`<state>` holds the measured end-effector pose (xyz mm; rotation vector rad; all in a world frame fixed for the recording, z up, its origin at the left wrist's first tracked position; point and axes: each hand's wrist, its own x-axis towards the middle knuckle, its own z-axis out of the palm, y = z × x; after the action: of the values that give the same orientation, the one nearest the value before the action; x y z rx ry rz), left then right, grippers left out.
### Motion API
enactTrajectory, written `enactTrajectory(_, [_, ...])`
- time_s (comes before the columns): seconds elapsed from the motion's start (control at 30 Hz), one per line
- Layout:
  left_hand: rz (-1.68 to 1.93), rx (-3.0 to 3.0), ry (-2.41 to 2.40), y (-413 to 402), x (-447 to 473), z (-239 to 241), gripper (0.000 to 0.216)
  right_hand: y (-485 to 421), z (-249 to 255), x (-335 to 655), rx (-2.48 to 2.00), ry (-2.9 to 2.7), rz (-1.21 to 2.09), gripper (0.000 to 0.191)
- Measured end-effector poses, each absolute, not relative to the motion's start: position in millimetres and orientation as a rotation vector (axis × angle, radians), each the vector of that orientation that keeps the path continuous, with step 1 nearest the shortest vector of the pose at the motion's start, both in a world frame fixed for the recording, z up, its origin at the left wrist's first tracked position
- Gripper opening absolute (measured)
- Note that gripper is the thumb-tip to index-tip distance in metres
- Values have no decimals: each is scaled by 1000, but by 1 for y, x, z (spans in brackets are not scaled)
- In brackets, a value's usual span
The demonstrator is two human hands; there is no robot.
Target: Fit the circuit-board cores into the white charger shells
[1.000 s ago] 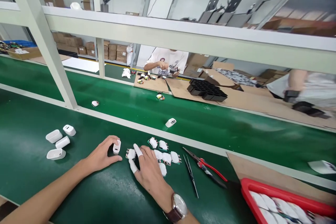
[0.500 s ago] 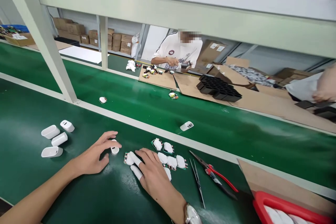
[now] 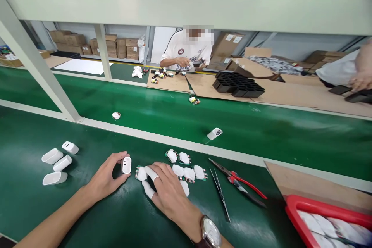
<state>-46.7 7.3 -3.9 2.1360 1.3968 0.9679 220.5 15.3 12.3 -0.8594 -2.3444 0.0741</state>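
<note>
My left hand (image 3: pixel 106 174) grips a white plastic charger housing (image 3: pixel 126 165) between thumb and fingers, its end with dark slots turned up. My right hand (image 3: pixel 168 188) has white covers on thumb and index finger, which are spread apart at the near right edge of a small circuit board (image 3: pixel 141 173) wrapped in white. The index fingertip appears to touch this board. Beyond and partly under the right hand lie several more white-wrapped circuit boards (image 3: pixel 188 174). Several white housings (image 3: pixel 54 178) rest on the green table at left.
Tweezers (image 3: pixel 220 195) and red-handled pliers (image 3: pixel 236 182) lie right of my right hand. A red bin (image 3: pixel 293 211) holds white-wrapped parts. Past the pale divider, a green belt (image 3: pixel 162 112) carries another housing (image 3: pixel 215 133) and loose boards. A person (image 3: pixel 186 56) works opposite, near black trays (image 3: pixel 238 84).
My left hand has closed on the housing and tilts it more upright. My right hand stays beside the same board. The camera view has shifted and levelled somewhat.
</note>
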Motion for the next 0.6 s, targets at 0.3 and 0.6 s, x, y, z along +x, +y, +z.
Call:
enactTrajectory(0.3, [953, 2238, 1174, 1, -42, -7, 77, 6, 29, 214, -770, -2328, -54, 27])
enactTrajectory(0.6, [900, 2287, 1144, 1, -42, -7, 82, 4, 20, 214, -815, -2473, -33, 22])
